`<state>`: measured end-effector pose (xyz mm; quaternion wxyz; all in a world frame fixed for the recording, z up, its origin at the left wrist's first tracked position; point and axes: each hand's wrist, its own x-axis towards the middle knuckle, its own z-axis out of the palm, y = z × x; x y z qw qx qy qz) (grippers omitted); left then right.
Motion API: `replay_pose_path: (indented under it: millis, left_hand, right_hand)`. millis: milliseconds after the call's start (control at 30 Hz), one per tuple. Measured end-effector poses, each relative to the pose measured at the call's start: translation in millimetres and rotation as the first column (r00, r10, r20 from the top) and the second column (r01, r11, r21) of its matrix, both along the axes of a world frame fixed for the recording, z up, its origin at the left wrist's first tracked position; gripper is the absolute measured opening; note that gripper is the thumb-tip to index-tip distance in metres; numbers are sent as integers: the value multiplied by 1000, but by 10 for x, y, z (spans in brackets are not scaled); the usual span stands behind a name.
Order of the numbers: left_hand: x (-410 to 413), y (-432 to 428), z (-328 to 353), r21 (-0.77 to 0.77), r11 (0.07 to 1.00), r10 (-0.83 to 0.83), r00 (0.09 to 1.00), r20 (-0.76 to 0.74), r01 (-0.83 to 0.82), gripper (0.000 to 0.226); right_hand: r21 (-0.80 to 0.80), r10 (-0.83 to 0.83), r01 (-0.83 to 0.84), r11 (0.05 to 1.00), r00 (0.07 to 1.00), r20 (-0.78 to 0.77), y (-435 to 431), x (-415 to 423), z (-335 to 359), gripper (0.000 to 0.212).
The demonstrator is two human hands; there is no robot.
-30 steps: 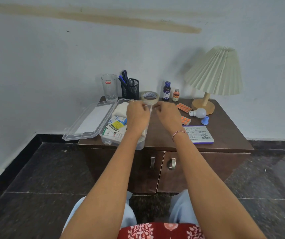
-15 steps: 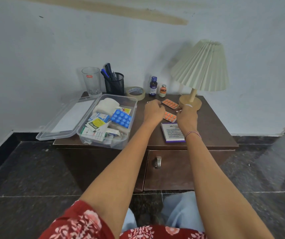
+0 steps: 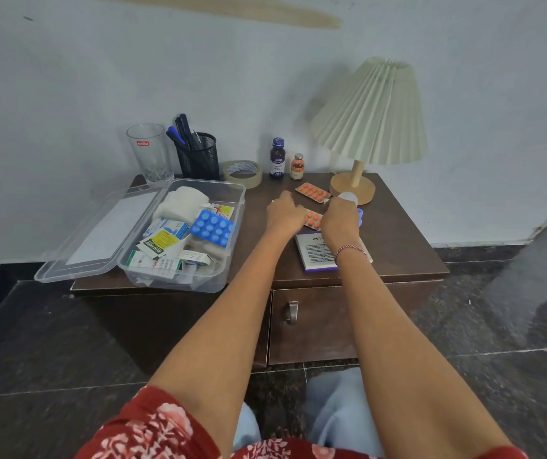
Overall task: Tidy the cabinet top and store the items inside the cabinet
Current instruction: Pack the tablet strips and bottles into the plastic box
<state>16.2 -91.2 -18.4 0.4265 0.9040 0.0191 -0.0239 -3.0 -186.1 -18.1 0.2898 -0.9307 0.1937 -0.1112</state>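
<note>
Lifting the orange pill strip (image 3: 312,220), lying between the left hand (image 3: 284,216) and right hand (image 3: 339,222) on the cabinet top (image 3: 398,241), probably wants an edge pinch, then the box (image 3: 236,207) at nine o'clock; whether the fingers grip it I cannot tell.

a clear plastic box (image 3: 236,197) and a black metal mesh cup (image 3: 199,160) are seen on a matt wooden cabinet (image 3: 398,241).

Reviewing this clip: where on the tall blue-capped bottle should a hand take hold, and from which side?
Probably the cap and neck, from above. The tall bottle stands upright, with the small vial close beside it, leaving little finger room round its body.
</note>
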Motion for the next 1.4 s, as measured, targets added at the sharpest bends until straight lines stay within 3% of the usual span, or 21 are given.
replay_pose_path:
  millis: [167,400,500,633,833,1133,1333,1400]
  left_hand:
    - [18,-2,-28,-26,1000,-5,1000,-29,4,43]
    - [79,23,-59,-44,999,-2,999,-49,0,48]
    - [112,33,-53,-36,999,-24,998,-57,22,47]
    - [156,52,-49,-82,997,-12,997,-77,6,45]
    - [245,124,-82,-263,961,55,990,-126,-87,41]
    - [322,116,-121,-314,938,111,985,-132,-147,37]
    - [329,97,-125,-332,924,166,981,-99,-190,35]
    - [322,111,-115,-323,921,206,976,-64,-216,35]
  right_hand:
    - [-29,23,-22,999,999,37,6,14,-3,25]
    - [-108,56,-61,992,997,-54,42,-3,51,25]
    - [-244,63,-82,966,995,-83,26,28,2,27]
    - [-296,78,-103,950,992,-95,59,68,-18,27]
    - [-245,35,-53,968,996,-79,75,174,-54,27]
    - [-147,61,-77,986,992,-110,26,311,-78,37]
    - [-58,49,-49,997,999,6,1,334,-135,34]
    - [-7,108,-107,994,991,80,6,315,-159,31]
